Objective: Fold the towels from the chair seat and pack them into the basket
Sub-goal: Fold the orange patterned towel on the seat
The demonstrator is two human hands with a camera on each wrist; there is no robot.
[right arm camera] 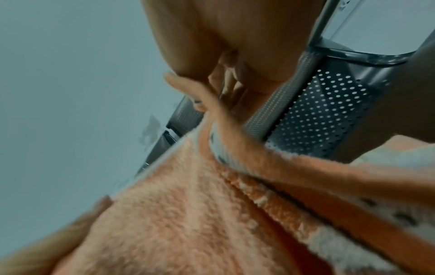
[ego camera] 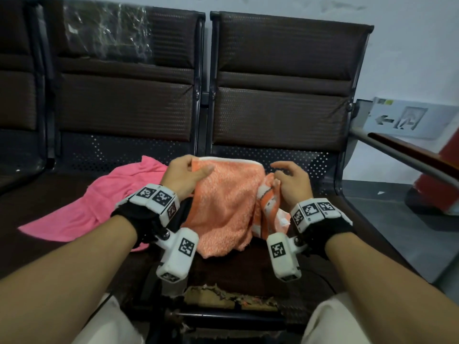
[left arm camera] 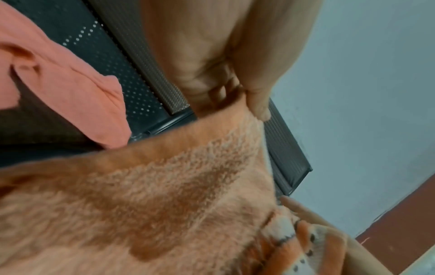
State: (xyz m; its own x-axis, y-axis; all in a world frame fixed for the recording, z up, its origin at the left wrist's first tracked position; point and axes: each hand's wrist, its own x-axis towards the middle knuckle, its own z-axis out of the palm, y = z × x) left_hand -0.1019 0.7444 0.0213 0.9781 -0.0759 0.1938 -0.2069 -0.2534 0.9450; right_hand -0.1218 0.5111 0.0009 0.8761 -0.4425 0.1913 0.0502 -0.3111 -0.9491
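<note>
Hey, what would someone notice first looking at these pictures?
The orange towel held up over the middle of the chair seat, gripped by the left hand and the right hand at its top corners. Next, the pink towel lying spread on the seat to its left.

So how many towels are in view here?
2. The orange towel is held up over the chair seat by the left hand and right hand; the pink towel lies left. Others may be hidden.

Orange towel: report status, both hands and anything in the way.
Left hand pinches orange towel at its top left corner. Right hand grips the patterned right edge. Towel held up over the chair seat. Pink towel lies left; basket not in view.
</note>
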